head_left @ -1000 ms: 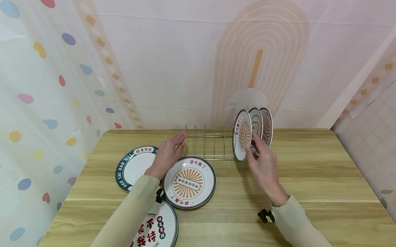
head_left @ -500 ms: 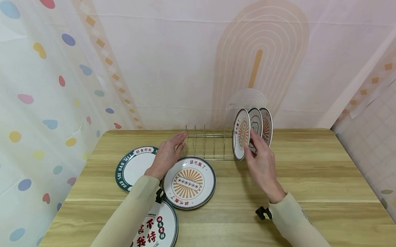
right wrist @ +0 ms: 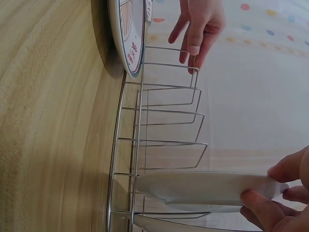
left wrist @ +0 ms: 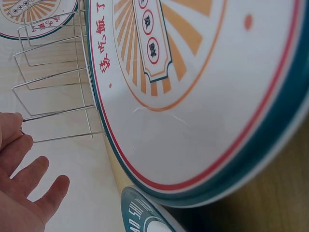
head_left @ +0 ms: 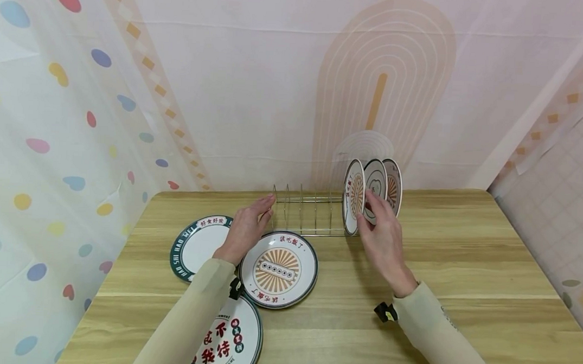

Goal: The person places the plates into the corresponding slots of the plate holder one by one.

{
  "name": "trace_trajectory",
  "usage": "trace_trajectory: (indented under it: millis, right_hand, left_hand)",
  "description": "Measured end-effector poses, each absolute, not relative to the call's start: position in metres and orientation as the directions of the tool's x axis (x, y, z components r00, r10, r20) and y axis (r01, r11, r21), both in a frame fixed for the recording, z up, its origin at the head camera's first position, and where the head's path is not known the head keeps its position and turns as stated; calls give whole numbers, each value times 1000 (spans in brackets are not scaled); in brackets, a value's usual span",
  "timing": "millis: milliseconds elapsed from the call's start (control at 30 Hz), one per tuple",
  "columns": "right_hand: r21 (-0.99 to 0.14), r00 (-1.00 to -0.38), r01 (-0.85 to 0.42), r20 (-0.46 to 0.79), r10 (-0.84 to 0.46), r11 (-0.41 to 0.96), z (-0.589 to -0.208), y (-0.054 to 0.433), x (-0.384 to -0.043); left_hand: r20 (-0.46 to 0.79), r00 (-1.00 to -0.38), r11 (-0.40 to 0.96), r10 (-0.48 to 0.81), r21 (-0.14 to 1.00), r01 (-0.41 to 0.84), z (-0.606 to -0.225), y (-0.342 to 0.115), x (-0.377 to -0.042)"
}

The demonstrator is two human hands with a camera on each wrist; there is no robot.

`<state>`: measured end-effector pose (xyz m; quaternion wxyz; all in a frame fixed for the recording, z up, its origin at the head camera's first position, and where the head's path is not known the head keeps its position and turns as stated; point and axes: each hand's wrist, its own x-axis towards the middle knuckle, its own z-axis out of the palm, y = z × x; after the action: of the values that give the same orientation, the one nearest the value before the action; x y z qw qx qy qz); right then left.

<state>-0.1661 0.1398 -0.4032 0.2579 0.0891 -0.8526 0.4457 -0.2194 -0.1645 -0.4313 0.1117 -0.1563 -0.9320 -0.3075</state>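
Observation:
A white plate [head_left: 353,198] with an orange sunburst stands upright in a slot of the wire dish rack [head_left: 323,235]. My right hand [head_left: 383,237] grips it by the right edge, thumb on the near side. In the right wrist view, the fingers pinch the plate [right wrist: 207,187] near its rim, and its lower edge sits between the wires. My left hand [head_left: 244,229] holds the rack's left end. Thumb and forefinger of the left hand [left wrist: 24,179] pinch the end wire in the left wrist view; the other fingers are loose.
Two more plates, one with a line drawing [head_left: 377,180] and a sunburst one [head_left: 394,184], stand upright at the rack's right. A sunburst plate stack [head_left: 278,268], a green-rimmed plate [head_left: 206,243] and a red-lettered stack [head_left: 231,342] lie at left. Behind hangs a patterned curtain [head_left: 256,93].
My right hand has shifted slightly left and away with the plate, which has turned more edge-on and risen a little at its lower edge. The left hand and rack have stayed put.

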Motion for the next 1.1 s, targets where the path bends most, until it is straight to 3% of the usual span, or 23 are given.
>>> trace_trajectory:
  millis: [733, 1100]
  right_hand:
    - [-677, -847, -401, 531, 32, 617, -409, 139, -169]
    - [-714, -880, -361, 474, 34, 600, -410, 139, -168]
  left_hand:
    - [288, -935, 762, 208, 551, 339, -429, -164, -219]
    - [306, -926, 754, 223, 548, 363, -431, -164, -218]
